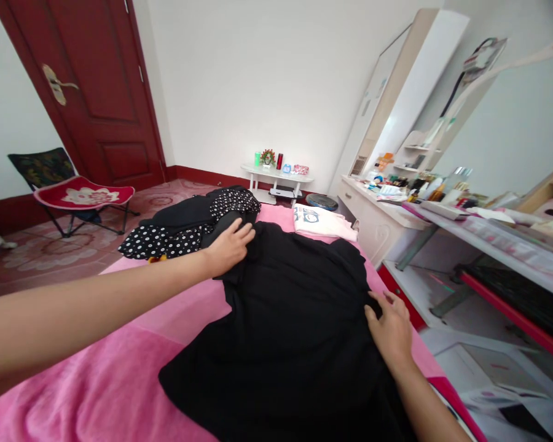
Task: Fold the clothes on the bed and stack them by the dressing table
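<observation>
A black short-sleeved top point(299, 319) lies spread on a pink bed cover point(179, 307), its near part running out of the bottom of the view. My left hand point(230, 247) rests at the top's upper left, by the sleeve, with fingers stretched over black cloth. At the right side edge of the top is my right hand point(391, 325), its thumb and fingers apart and slightly bent against the cloth. Beyond my left hand sits a heap of black clothes with white-dotted fabric point(166, 239). A folded white garment with a blue print point(325, 222) lies past the top's collar.
On the right, a dressing table point(368, 202) and a glass-topped desk point(488, 239) crowded with small items flank the bed. A small white stand point(276, 174) is against the far wall. At left are a red folding chair point(87, 193) and a dark red door point(92, 92).
</observation>
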The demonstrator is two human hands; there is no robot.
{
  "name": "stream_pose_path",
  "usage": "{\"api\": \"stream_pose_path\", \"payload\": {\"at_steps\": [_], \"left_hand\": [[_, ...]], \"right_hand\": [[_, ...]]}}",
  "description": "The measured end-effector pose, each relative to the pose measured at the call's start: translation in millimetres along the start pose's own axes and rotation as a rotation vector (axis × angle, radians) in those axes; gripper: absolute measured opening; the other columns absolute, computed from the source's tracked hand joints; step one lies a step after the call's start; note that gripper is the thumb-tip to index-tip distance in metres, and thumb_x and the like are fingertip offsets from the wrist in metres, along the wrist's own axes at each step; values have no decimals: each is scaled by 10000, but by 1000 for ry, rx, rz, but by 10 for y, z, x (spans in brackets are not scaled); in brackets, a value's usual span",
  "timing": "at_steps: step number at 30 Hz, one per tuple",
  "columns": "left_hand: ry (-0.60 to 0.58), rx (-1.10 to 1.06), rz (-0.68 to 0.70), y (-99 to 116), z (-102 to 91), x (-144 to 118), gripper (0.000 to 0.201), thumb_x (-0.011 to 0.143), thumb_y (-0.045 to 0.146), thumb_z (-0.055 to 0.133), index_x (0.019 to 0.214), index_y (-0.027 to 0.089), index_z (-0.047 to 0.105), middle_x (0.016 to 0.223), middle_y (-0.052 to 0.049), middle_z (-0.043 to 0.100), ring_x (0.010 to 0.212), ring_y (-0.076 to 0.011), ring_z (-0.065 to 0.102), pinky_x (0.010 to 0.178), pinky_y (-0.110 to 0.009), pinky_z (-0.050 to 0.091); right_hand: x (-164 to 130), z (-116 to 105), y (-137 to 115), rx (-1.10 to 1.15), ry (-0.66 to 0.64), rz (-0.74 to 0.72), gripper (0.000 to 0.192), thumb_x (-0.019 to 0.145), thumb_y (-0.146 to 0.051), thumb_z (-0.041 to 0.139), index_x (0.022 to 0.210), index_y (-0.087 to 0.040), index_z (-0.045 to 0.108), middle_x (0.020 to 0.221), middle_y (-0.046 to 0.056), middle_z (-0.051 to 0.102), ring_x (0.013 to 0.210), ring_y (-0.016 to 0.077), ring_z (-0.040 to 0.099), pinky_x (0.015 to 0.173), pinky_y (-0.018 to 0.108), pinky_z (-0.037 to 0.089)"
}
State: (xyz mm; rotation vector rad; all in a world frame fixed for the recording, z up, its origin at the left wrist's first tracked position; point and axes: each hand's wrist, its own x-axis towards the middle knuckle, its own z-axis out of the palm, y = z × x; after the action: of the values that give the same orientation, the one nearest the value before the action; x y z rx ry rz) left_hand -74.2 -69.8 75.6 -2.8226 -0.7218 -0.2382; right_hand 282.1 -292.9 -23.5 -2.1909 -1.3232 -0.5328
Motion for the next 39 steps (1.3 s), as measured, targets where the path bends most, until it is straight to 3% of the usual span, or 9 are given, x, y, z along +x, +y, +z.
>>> {"api": "stream_pose_path", "payload": {"at_steps": [4,8,12,14,18,22,26,34,39], "left_hand": [[-94,-184,331,371,82,-376,295,832,81,443,935,236,671,1163,-57,584,1208,-218,434,1116,-393,180],[-173,-369,319,339,126,-695,381,784,60,494,1080,264,620,1178,-49,579,1150,-221,492,1031,-339,320],[-188,-468,255,262,83,-851,459,828,69,448,1215,295,551,1222,-41,570,1148,-219,502,997,-335,348],[-183,-474,266,321,60,-887,504,841,78,431,1277,321,499,1259,-30,555,1152,-218,499,982,-339,353],[-124,-416,341,530,67,-905,534,806,39,436,1247,331,510,1242,-17,570,1113,-218,513,936,-347,360],[-56,-362,364,545,58,-894,204,857,113,449,876,241,606,870,-11,626,828,-168,563,761,-286,403],[-43,-329,231,367,-23,-974,276,881,110,388,637,192,488,695,8,511,557,-110,457,570,-249,363],[-15,-385,236,445,19,-1180,431,870,84,386,1238,284,487,1314,-54,471,1105,-203,506,919,-328,407],[-52,-437,270,515,124,-1046,260,872,149,458,1069,264,582,1028,-27,623,1005,-197,531,862,-306,417]], "right_hand": [[-201,-350,-127,264,-55,-152,325,836,-360,456,1059,-207,636,1201,103,525,1143,253,497,988,423,399],[-582,-800,-82,325,-343,-292,252,791,-247,485,970,-279,660,1113,49,619,1058,220,578,929,372,466],[-918,-1011,256,158,-510,-387,613,569,-127,512,1128,-345,636,1280,5,567,1152,262,550,974,405,465],[-1012,-984,413,96,-518,-410,728,545,-114,505,1230,-350,575,1366,-1,493,1201,268,517,992,410,459],[-1033,-780,553,61,-453,-406,542,693,-153,509,1205,-310,597,1352,26,509,1169,230,551,948,337,498],[-939,-695,516,140,-440,-429,372,792,-190,496,1128,-261,640,1237,55,595,1110,189,594,915,238,502],[-910,-857,412,176,-441,-279,390,798,-331,574,1175,-240,612,1205,85,618,1100,224,600,900,262,513],[-1004,-801,410,335,-597,-29,531,745,-429,616,1248,-262,577,1284,58,581,1183,265,538,1003,368,439],[-873,-732,369,493,-677,43,470,718,-442,640,1145,-246,655,1197,64,641,1134,255,577,977,316,451]]}}
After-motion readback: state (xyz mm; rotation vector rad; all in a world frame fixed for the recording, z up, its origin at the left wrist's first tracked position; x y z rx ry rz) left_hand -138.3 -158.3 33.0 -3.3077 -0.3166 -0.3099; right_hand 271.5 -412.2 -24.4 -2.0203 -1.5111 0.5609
